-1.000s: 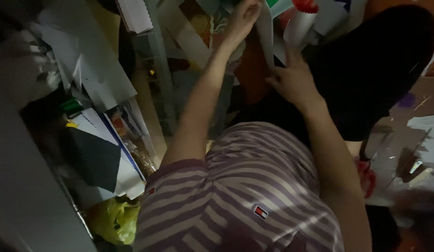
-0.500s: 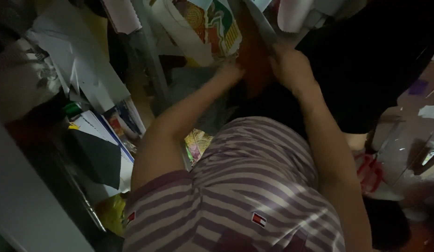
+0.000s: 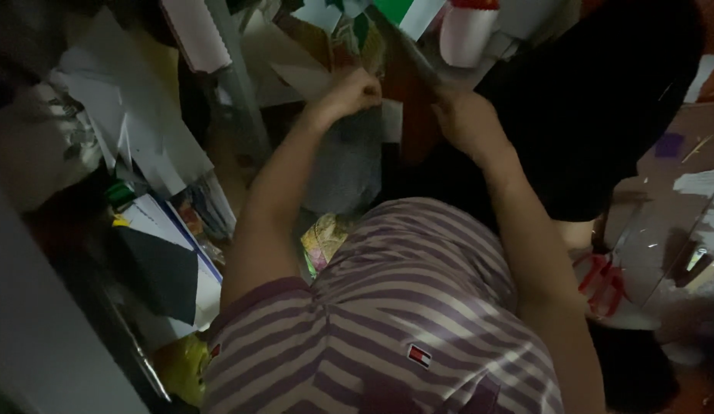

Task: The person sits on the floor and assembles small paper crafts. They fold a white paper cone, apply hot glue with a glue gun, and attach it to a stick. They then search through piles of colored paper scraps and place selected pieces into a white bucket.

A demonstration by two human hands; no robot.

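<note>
- Paper sheet (image 3: 391, 121), small and pale, sits at twelve o'clock between both hands, in a dim clutter of papers.
- Left hand (image 3: 353, 92) is curled shut, fingers pinching the sheet's upper edge.
- Right hand (image 3: 464, 123) rests just beside it; finger state cannot be told.
- White cup (image 3: 466, 32) with red rim stands at one o'clock.
- Red scissors (image 3: 602, 280) lie at three o'clock.

A purple-and-white striped shirt (image 3: 388, 307), marked by a small red, white and blue patch (image 3: 419, 355), fills the foreground. White paper sheets (image 3: 134, 130) lie beside a black sheet (image 3: 161, 268) and a yellow bag (image 3: 180, 368). A patterned yellow, pink and green wrapper (image 3: 324, 239) shows beside grey cloth (image 3: 345, 165). Red-handled scissors (image 3: 602, 280) rest on brown cardboard (image 3: 664, 215); a white cup (image 3: 464, 34) has a red rim.
</note>
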